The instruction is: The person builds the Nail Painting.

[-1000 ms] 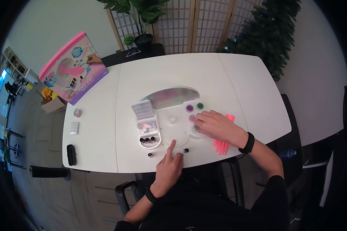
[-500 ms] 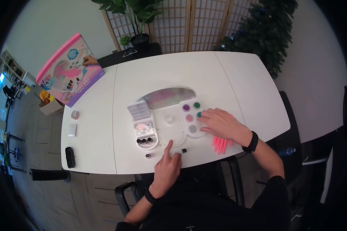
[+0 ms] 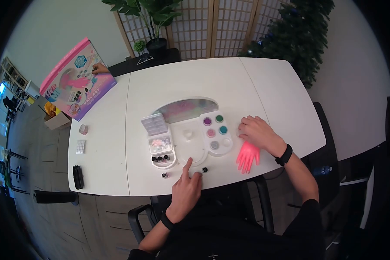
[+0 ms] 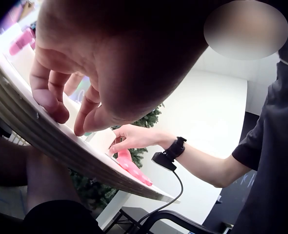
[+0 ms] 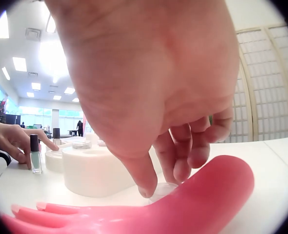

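Note:
My right hand [image 3: 256, 132] is low over the table, right of the pot tray, beside a pink plastic model hand [image 3: 248, 155]. In the right wrist view, its thumb and fingers close around a small clear round container [image 5: 162, 191], partly hidden behind the pink model hand. My left hand [image 3: 186, 190] rests at the table's front edge, index finger straight out to the rim of the white round base [image 3: 194, 164]. A dark-capped nail polish bottle [image 3: 204, 170] stands beside its fingers. The white tray [image 3: 223, 151] bears purple, green, pink, teal and silver pots.
Left of the base sit an open lidded box [image 3: 155, 124] and several capped bottles [image 3: 161, 159]. One bottle [image 3: 164, 175] stands in front. A curved mirror-like panel [image 3: 186, 110] rises behind. Farther left are a nail art box [image 3: 78, 82], a clear jar [image 3: 83, 129] and a black case [image 3: 78, 177].
My right hand has moved right, from over the tray to beside the pink model hand, uncovering the teal pot. My left hand stays at the base's front rim.

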`<state>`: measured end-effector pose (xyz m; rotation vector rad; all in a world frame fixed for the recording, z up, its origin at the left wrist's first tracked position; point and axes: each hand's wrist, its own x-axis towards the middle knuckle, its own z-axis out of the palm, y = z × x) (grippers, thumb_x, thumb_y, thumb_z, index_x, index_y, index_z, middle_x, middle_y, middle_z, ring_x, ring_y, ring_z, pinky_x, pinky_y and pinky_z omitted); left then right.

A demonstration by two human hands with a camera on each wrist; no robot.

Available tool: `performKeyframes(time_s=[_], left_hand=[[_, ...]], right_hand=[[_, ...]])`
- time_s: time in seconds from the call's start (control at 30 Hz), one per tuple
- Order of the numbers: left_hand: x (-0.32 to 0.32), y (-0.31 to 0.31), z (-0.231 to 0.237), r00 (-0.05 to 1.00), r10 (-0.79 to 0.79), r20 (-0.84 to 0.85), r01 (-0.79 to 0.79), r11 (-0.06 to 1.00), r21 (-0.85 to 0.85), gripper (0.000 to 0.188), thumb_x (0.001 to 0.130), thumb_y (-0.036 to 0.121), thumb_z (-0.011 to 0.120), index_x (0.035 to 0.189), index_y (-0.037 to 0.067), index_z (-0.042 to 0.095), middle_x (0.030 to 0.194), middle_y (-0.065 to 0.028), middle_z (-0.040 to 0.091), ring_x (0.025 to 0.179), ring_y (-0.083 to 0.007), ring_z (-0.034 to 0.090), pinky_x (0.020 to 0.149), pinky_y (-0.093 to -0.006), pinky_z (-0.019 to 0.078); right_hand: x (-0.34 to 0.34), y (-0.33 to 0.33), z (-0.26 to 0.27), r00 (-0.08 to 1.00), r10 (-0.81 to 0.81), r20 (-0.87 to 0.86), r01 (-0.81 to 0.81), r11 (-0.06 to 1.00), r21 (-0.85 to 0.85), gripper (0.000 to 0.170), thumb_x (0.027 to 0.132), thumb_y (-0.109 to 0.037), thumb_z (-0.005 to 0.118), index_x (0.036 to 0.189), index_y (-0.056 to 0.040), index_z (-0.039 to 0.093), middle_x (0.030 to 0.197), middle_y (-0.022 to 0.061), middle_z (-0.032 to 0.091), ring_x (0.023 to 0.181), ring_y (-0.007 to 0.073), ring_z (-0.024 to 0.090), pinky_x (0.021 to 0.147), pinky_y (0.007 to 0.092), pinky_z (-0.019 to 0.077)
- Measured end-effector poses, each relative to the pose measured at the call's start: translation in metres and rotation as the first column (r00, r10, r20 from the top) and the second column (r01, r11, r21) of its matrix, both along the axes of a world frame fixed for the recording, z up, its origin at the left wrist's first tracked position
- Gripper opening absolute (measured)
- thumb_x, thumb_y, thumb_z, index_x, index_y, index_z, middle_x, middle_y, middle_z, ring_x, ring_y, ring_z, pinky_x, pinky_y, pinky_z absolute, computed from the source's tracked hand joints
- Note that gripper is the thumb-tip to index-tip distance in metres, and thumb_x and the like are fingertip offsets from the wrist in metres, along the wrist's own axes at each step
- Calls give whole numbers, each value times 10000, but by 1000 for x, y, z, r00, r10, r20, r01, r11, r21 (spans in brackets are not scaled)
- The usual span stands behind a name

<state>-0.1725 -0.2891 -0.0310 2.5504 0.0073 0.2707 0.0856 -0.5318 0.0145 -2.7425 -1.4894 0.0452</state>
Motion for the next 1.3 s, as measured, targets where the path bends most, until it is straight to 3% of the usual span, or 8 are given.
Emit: performKeyframes(time_s=[0.1,0.2,0.3,0.4,0.7,1.1,1.3], left_hand=[[0,1,0,1000,5,7,-5,1000,1,139,957,56,722,1091,48,690,1594,-276,481,748,-323,748,626,-455,616],[0,1,0,1000,-4,11,4,1000,-11,143,951,51,723,1089,47,687,1597,-276,480,750,-322,749,629,-454,617],[-1,2,0,1000,-2,1,2,1000,-8,141,948,48,723,1082,42,679,1591,-275,486,767,-326,749,648,-448,622],[-1,1,4,1000,-2,-7,2,1000,-4,127,951,50,720,1064,33,663,1576,-273,498,799,-334,749,676,-436,631],[0,0,-2,1000,1,3,-1,1000,4,140,949,61,732,1083,49,691,1597,-284,475,773,-332,761,641,-456,623],[0,-1,0,1000,9,-26,-9,1000,0,116,968,81,724,1077,69,685,1582,-281,480,788,-373,765,637,-472,618],[1,0,1,999,10,-31,-11,1000,-20,123,969,83,722,1087,64,689,1583,-282,476,785,-354,763,638,-471,619]], right_hand=[[-14,9,33,999,29,-36,-22,984,175,150,963,-196,758,978,-52,718,1038,80,675,1075,275,668,932,427,536],[-30,24,46,987,123,-101,-99,973,210,132,981,-187,748,969,-61,710,1031,76,677,1038,282,686,896,428,553],[-37,32,30,982,164,-90,-147,974,170,119,974,-168,746,970,-57,704,1022,83,678,999,293,702,859,430,570],[-36,35,25,984,146,-98,-134,984,119,171,950,-168,762,1083,-65,733,1059,77,688,988,300,701,872,435,576],[-41,35,21,984,156,-89,-138,974,181,115,975,-131,725,1002,-27,686,1030,116,661,968,326,696,829,442,577],[-46,39,22,975,107,-195,-75,984,164,133,1001,-133,711,1046,-13,677,1116,160,654,991,351,708,837,457,588],[-44,38,29,952,89,-292,-46,988,150,201,997,-137,731,1162,-24,710,1149,152,656,1010,353,709,861,437,584]])
